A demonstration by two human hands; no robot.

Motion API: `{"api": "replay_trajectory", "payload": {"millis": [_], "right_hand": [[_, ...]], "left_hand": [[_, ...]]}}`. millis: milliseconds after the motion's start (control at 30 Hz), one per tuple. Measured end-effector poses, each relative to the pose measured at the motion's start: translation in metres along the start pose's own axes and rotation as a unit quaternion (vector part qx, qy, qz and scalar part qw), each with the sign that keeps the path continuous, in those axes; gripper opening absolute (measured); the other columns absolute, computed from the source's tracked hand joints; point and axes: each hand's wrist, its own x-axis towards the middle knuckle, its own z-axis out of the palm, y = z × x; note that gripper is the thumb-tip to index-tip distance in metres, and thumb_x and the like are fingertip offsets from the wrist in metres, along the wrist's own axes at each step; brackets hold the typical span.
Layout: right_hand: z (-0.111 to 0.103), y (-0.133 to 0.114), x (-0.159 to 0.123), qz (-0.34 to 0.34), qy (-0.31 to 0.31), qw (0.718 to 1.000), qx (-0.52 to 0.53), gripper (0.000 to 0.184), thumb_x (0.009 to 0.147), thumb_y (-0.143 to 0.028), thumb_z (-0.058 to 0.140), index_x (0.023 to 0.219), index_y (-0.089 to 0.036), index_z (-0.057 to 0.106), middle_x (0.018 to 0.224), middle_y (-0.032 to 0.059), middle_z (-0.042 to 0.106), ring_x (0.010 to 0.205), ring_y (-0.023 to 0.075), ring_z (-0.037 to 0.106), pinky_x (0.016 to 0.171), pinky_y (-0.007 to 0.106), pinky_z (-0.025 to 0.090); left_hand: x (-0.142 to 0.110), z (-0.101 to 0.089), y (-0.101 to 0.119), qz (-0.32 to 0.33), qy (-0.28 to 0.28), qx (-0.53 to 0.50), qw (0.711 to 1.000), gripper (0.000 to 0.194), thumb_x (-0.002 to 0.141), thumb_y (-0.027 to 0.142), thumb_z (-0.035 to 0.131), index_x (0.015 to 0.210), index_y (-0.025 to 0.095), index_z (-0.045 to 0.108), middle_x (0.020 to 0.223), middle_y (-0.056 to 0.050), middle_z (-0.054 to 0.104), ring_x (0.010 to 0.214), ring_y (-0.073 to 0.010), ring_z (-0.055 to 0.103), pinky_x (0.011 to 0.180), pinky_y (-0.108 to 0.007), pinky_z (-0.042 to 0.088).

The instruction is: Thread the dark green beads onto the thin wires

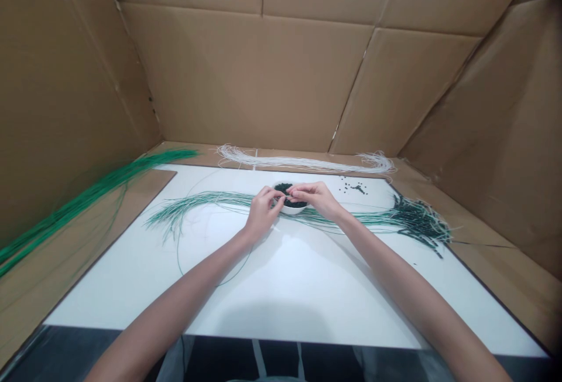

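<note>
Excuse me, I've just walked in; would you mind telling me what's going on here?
A person is working with bare hands, the left hand and right hand meeting over a small white bowl of dark beads, a thin strand held between their fingers. Green strands lie across a white board, ending at the right in a bunch dense with dark beads. White strands lie behind, loose beads sit near the bowl, and a green bundle lies left.

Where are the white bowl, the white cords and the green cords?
White bowl (293, 210), head view, on its outer wall.
White cords (302, 163), head view, on the bundle's middle.
Green cords (105, 178), head view, on the bundle's middle.
</note>
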Motion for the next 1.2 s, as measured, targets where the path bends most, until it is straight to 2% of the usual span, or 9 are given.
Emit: {"api": "replay_trajectory", "payload": {"millis": [267, 467, 1200], "right_hand": [[0.0026, -0.0044, -0.0008, -0.008, -0.019, 0.999, -0.024, 0.023, 0.06, -0.03, 0.067, 0.075, -0.014, 0.068, 0.086, 0.0057, 0.064, 0.072, 0.0159, 0.061, 0.074, 0.032, 0.049], [0.0008, -0.0013, -0.0003, -0.022, 0.001, 0.998, -0.063, 0.025, 0.052, -0.028, 0.071, 0.074, -0.016, 0.069, 0.084, 0.0051, 0.065, 0.078, 0.0181, 0.059, 0.074, 0.032, 0.047], [0.002, -0.001, 0.0002, -0.05, 0.003, 0.996, -0.073, 0.018, 0.054, -0.027, 0.069, 0.068, -0.017, 0.069, 0.082, 0.0043, 0.064, 0.077, 0.0164, 0.058, 0.069, 0.028, 0.047]], "left_hand": [[-0.0018, 0.0022, 0.0017, -0.015, 0.022, -0.018, 0.999, 0.013, 0.078, 0.022, 0.047, 0.077, 0.017, 0.059, 0.073, 0.0, 0.052, 0.056, -0.0074, 0.041, 0.057, -0.02, 0.035], [-0.002, 0.0008, 0.003, -0.014, 0.023, -0.021, 0.999, 0.014, 0.078, 0.023, 0.047, 0.077, 0.017, 0.059, 0.072, 0.0, 0.051, 0.055, -0.0075, 0.04, 0.056, -0.02, 0.034], [-0.0023, 0.0008, 0.0038, -0.006, 0.013, -0.017, 1.0, 0.014, 0.078, 0.024, 0.047, 0.079, 0.017, 0.059, 0.074, 0.0, 0.052, 0.054, -0.0076, 0.039, 0.056, -0.02, 0.035]]}}
